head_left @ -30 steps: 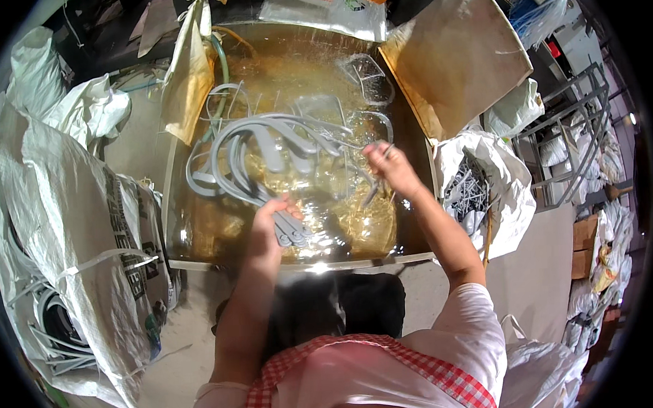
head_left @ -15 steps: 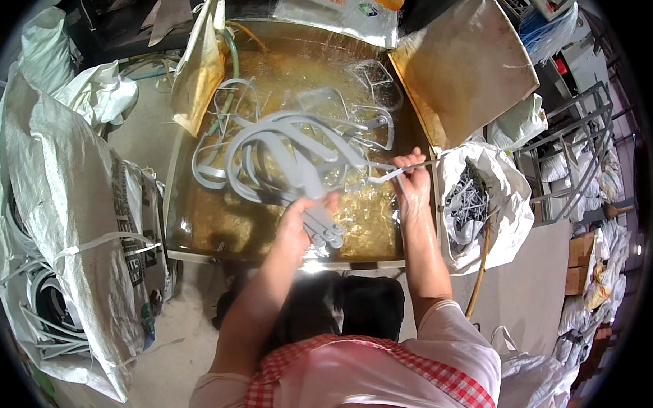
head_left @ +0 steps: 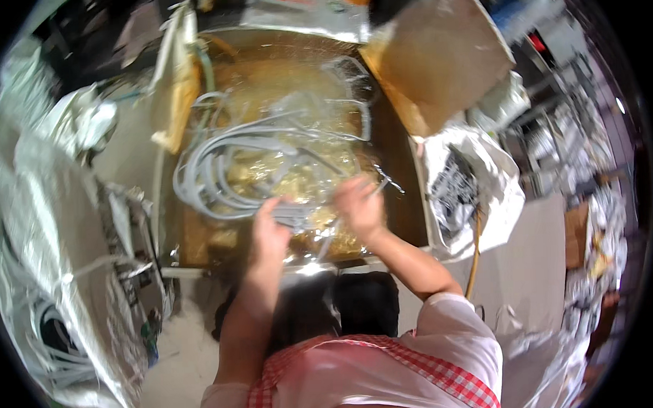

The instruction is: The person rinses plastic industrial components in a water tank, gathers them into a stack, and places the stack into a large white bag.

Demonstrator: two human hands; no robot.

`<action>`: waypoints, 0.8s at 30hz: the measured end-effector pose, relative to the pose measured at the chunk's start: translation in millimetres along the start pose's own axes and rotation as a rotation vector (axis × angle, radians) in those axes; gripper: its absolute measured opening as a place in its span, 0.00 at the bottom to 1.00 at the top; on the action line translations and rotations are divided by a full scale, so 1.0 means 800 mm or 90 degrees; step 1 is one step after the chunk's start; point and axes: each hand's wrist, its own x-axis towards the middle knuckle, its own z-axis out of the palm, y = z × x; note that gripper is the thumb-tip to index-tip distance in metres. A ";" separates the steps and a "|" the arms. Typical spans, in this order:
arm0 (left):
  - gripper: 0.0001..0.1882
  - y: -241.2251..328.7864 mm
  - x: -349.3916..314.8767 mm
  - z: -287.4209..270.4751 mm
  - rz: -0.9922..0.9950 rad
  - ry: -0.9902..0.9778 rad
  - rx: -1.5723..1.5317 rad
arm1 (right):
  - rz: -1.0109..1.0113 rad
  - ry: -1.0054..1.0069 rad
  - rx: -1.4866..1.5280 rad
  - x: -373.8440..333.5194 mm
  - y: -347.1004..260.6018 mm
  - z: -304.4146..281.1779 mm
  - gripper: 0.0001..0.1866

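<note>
With the left hand [head_left: 270, 238] clenched on the grey cable coil [head_left: 232, 171] lying in the open cardboard box [head_left: 437, 78], the right hand [head_left: 359, 203], grip too blurred to tell, should steady the clear plastic wrap [head_left: 302, 133], I judge, so loops stay untangled.

Grey cable bundle [head_left: 225, 171]: loosely coiled in several loops, lying flat inside the open cardboard box [head_left: 405, 194], left half, on clear plastic liner [head_left: 302, 126]. Near end gathered at box's front edge.
</note>
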 end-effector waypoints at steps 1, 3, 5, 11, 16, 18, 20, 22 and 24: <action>0.08 0.000 -0.003 -0.014 0.068 -0.206 0.017 | -0.232 -0.224 -0.143 -0.004 0.000 0.006 0.04; 0.06 0.025 -0.018 -0.010 0.062 -0.169 0.039 | -0.552 -0.473 -0.284 -0.010 -0.022 0.013 0.03; 0.06 0.056 -0.020 0.001 0.022 -0.007 0.065 | -0.561 -0.459 -0.270 -0.016 -0.030 -0.020 0.03; 0.03 0.078 -0.006 -0.002 0.024 -0.009 0.130 | -0.160 0.183 -0.851 -0.032 -0.036 -0.280 0.07; 0.08 0.056 -0.018 0.012 -0.173 -0.327 -0.045 | 0.201 0.345 -0.729 -0.055 0.056 -0.333 0.37; 0.12 0.060 -0.013 -0.003 -0.263 -0.413 -0.128 | 0.442 0.208 -0.101 -0.036 0.084 -0.240 0.37; 0.20 0.034 -0.024 0.006 -0.271 -0.516 -0.146 | 0.532 0.103 0.157 -0.028 0.113 -0.161 0.32; 0.23 0.022 -0.020 -0.009 -0.282 -0.516 -0.143 | 0.495 0.016 0.313 -0.010 0.126 -0.081 0.29; 0.25 0.005 0.007 -0.058 -0.173 -0.456 -0.024 | 0.499 -0.044 0.382 0.015 0.125 -0.025 0.29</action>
